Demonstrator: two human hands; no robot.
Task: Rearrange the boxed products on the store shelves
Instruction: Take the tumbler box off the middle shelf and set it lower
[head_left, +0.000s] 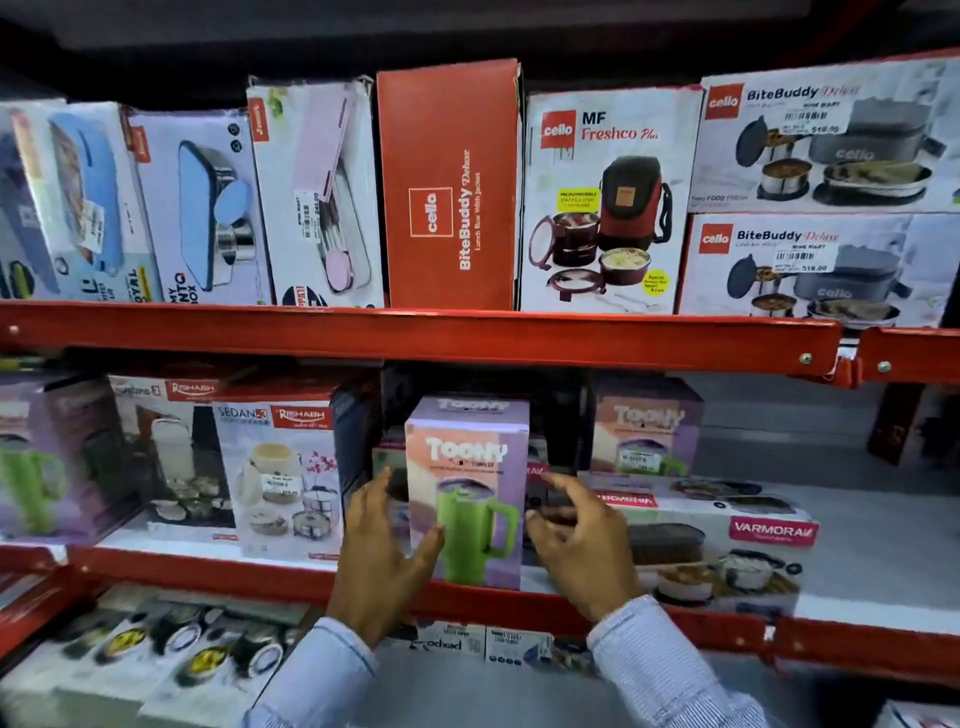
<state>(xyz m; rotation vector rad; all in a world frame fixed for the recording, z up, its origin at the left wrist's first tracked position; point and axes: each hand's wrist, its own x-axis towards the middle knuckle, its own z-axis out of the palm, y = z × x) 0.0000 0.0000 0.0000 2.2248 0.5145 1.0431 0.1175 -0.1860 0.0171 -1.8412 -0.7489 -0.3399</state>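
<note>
A lilac Toony tumbler box (467, 467) with a green mug pictured on it stands upright at the front of the middle shelf (675, 618). My left hand (384, 551) is at its left side, fingers spread, with the thumb lying across the lower front of the box. My right hand (576, 540) hovers at the box's right edge with its fingers apart and curled, its fingertips close to the edge. A second Toony box (647, 426) stands farther back on the right. Neither hand grips anything.
Rishabh Sedan boxes (280, 478) stand left of my hands, and a flat Varmora box (727, 540) lies to the right. The top shelf holds an upright red Cello BiteBuddy box (449, 187), an MF Freshco box (608, 202) and stacked BiteBuddy boxes (826, 197). More boxes lie below.
</note>
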